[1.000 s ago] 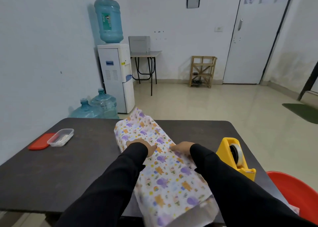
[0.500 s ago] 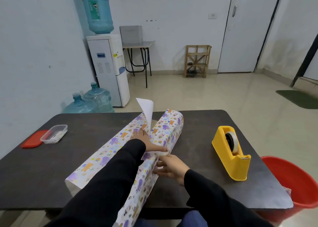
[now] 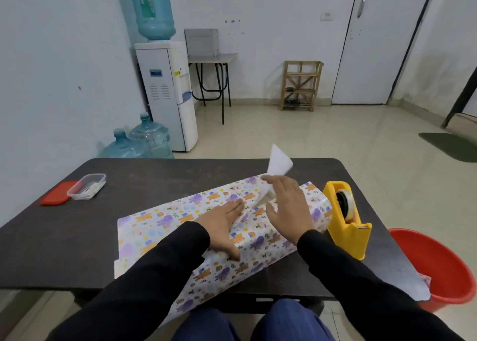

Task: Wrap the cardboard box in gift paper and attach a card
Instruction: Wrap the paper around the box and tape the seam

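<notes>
On the worktop (image 3: 51, 250), far left, lie a red lid (image 3: 55, 193) and, touching it, a clear tub (image 3: 87, 190) whose contents are too small to make out. Mid-worktop the gift paper (image 3: 165, 219) lies slantwise, covering the box entirely; only a boxy bulge shows. The paper's near end hangs over the edge. The left grip (image 3: 222, 220), a bare hand, presses flat on the paper with fingers straight, clasping nothing. The right grip (image 3: 289, 206) is spread wide over the paper beside a raised white corner. Its fingertips are blurred, so contact is unclear. Just right stands a yellow tape dispenser (image 3: 346, 219), then a red bucket (image 3: 438, 265), partly hidden by a sleeve.
</notes>
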